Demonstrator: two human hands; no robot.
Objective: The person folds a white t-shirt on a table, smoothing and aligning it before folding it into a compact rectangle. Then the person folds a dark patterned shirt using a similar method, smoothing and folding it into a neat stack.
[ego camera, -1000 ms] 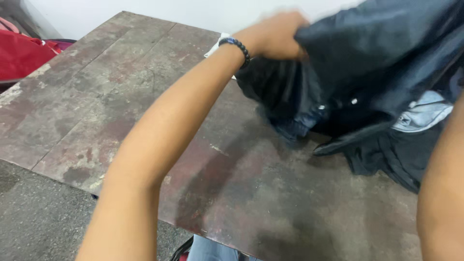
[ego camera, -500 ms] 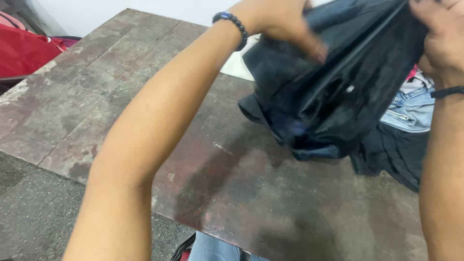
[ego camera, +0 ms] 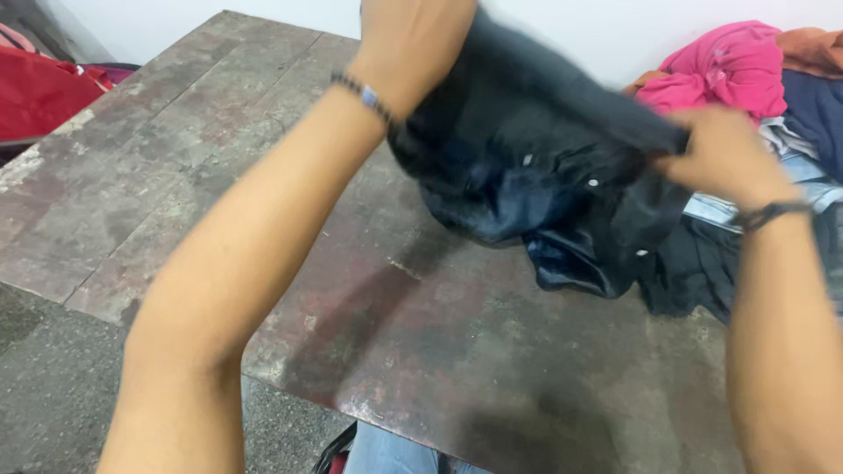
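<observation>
A red fabric bundle point(ego camera: 39, 92) is lying at the far left edge, beside the worn, reddish-brown stained tabletop point(ego camera: 219, 175); over that table the person's left hand point(ego camera: 413, 39), a beaded bracelet point(ego camera: 364, 95) circling its wrist, is clenching the upper edge of a shiny black garment with small white snaps point(ego camera: 518, 175). The garment is hanging between both hands, its lower folds touching the tabletop; the right hand point(ego camera: 720, 154) is pinching the garment's other corner, in front of a pile of pink, orange and denim clothes point(ego camera: 746, 70).
</observation>
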